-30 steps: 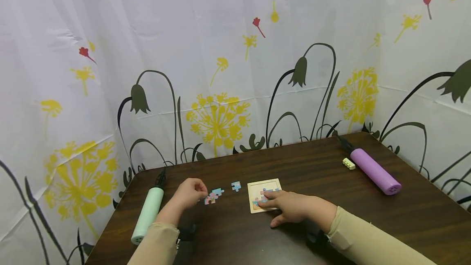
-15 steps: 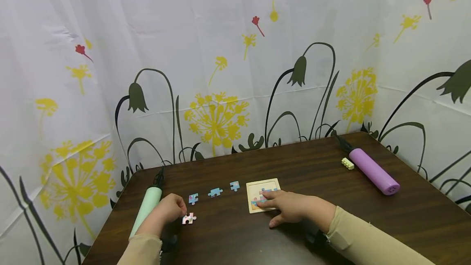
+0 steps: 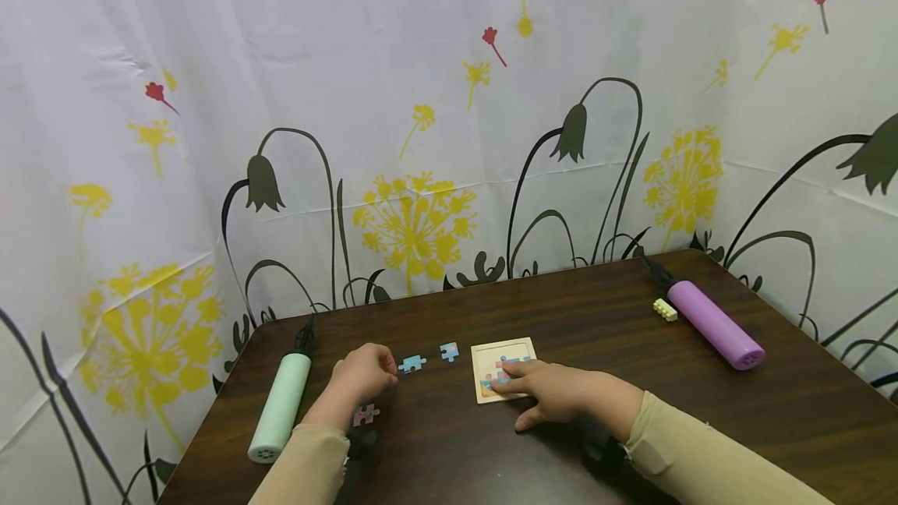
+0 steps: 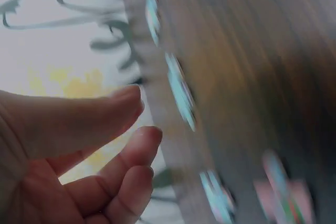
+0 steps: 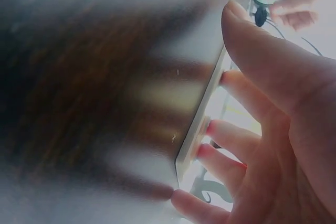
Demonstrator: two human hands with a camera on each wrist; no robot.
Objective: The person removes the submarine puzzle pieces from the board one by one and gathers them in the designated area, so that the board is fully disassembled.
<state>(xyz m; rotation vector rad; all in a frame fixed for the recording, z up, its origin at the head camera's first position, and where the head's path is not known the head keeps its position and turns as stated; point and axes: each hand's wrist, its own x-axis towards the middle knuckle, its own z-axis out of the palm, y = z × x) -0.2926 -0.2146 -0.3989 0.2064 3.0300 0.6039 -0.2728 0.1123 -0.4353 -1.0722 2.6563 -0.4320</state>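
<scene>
My left hand point(image 3: 365, 374) hovers over the table at left centre with fingers loosely bent; in the left wrist view a gap shows between thumb and fingertips, with nothing in it. Just right of it lie a blue puzzle piece point(image 3: 412, 364) and another blue piece point(image 3: 449, 351). A pink puzzle piece point(image 3: 365, 414) lies below the hand. Another bluish piece point(image 4: 218, 196) shows in the left wrist view; the hand hides it from the head camera. My right hand point(image 3: 561, 393) rests with spread fingers on a square wooden puzzle tray point(image 3: 486, 350), touching the pieces inside.
A mint-green hand pump point(image 3: 282, 407) lies left of the left arm. At the right is a purple hand pump point(image 3: 714, 326) beside a small pale yellow toy brick point(image 3: 664, 310). A flower-printed curtain point(image 3: 421, 100) hangs along the table's back edge.
A second ago the pieces were bunched at my left fingertips. The hand moved left, leaving the pink piece nearer me, then came back up and right. My right hand stays on the tray.
</scene>
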